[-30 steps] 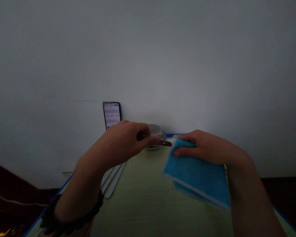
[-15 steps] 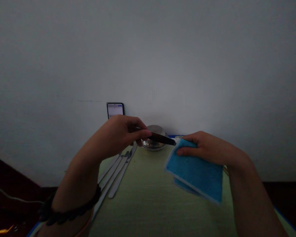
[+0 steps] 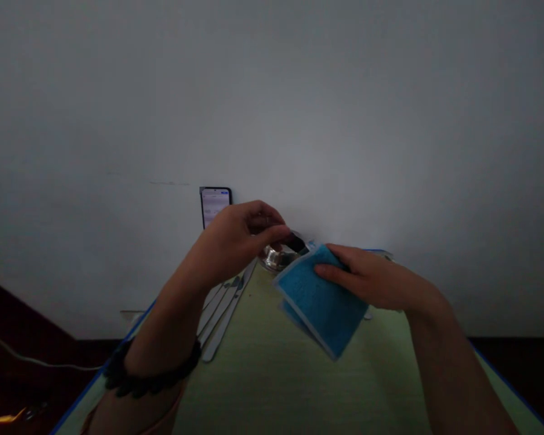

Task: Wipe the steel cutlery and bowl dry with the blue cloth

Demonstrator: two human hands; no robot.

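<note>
Behind the worktop (image 3: pixel 272 386) rises a grey wall (image 3: pixel 272 109). My left fingers (image 3: pixel 275 233) pinch a dark utensil (image 3: pixel 298 243), its far end at the blue cloth (image 3: pixel 321 305) that my right fingers (image 3: pixel 339 276) pinch above the worktop, near a shiny round metal object (image 3: pixel 277 259).

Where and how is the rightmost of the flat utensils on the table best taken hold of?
Probably by its rounded near end, with the hand coming from above and the right. The rightmost utensil lies flat, its near end beside bare table on that side, while the other utensils lie close on its left.
</note>
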